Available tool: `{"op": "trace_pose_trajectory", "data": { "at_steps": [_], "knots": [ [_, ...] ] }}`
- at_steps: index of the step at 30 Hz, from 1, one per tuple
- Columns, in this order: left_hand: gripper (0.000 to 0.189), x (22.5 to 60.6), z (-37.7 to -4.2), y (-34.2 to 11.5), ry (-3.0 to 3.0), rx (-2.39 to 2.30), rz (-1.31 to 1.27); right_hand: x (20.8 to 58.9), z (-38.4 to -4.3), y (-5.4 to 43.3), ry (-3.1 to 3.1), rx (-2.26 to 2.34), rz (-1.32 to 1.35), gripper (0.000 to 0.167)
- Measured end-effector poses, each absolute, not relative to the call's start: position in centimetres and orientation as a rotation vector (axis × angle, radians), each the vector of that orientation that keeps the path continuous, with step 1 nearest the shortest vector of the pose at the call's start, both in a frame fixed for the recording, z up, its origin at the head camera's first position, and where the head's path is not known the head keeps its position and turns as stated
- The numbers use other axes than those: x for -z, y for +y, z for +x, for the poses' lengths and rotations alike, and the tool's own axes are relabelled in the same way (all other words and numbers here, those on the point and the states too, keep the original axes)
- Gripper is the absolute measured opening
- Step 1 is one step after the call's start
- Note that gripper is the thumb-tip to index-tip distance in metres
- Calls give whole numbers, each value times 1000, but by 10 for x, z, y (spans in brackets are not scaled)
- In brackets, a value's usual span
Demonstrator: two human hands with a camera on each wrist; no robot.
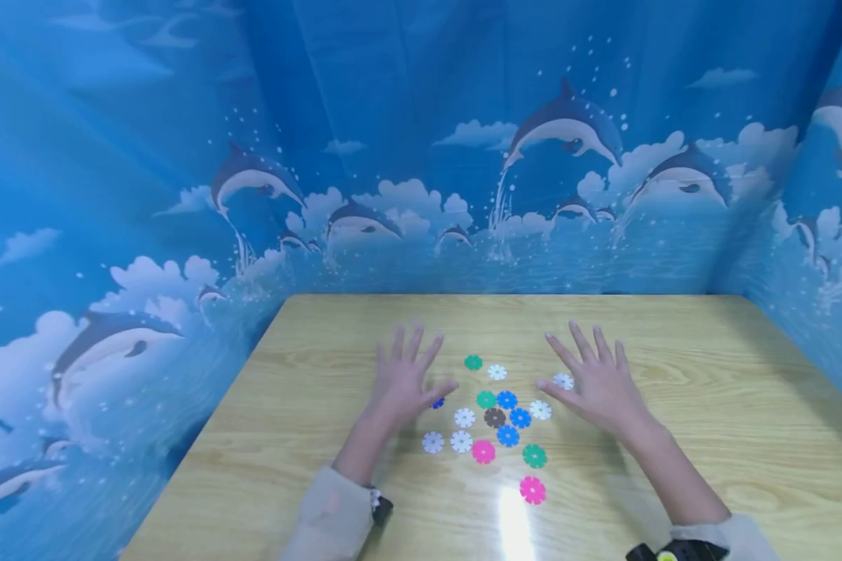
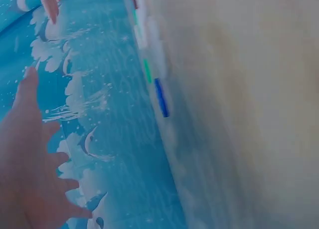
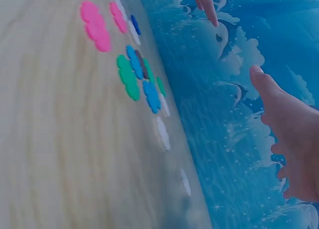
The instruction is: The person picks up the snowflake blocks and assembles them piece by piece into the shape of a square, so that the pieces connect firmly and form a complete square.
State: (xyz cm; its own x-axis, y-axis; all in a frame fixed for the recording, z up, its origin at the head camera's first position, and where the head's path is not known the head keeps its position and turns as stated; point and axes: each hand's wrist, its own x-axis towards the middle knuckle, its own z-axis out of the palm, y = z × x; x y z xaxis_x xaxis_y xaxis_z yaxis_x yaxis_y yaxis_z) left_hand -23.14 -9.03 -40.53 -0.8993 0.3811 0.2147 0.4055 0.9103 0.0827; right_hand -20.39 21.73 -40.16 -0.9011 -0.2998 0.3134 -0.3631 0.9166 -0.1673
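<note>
Flat, round, notched plastic-looking discs (image 1: 489, 418) in pink, green, blue, white and brown lie on the wooden counter (image 1: 267, 467), mostly between the spread, empty fingers of the left hand (image 1: 401, 386) and right hand (image 1: 599, 388). It looks like getting ready; grabbing one needs a pinch.

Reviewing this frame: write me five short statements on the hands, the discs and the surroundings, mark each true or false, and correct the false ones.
1. The left hand holds nothing. True.
2. The right hand is clenched in a fist. False: it is spread open.
3. Two pink discs lie on the table. True.
4. Two brown discs show. False: only one brown disc does.
5. The curtain behind is printed with dolphins. True.
</note>
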Motion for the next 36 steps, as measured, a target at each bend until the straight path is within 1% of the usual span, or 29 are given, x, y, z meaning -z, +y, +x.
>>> {"op": "trace_pose_trajectory", "data": {
  "at_steps": [7, 17, 22, 27, 31, 36],
  "knots": [
    [74, 420, -231, -91, -2872, 311, -701, 424, -199, 205, -2830, -397, 536, 75],
    [58, 449, -235, -104, -2804, 487, -861, 460, -202, 188, -2777, -449, 660, 72],
    [51, 463, -237, -113, -2820, 726, -819, 469, -208, 180, -2675, -476, 749, 58],
    [46, 471, -241, -118, -2821, 804, -784, 475, -213, 176, -2640, -532, 784, 42],
    [40, 472, -242, -118, -2805, 815, -799, 478, -213, 177, -2654, -591, 783, 37],
    [33, 475, -243, -119, -2799, 808, -805, 480, -213, 176, -2662, -655, 788, 34]
  ]
}}
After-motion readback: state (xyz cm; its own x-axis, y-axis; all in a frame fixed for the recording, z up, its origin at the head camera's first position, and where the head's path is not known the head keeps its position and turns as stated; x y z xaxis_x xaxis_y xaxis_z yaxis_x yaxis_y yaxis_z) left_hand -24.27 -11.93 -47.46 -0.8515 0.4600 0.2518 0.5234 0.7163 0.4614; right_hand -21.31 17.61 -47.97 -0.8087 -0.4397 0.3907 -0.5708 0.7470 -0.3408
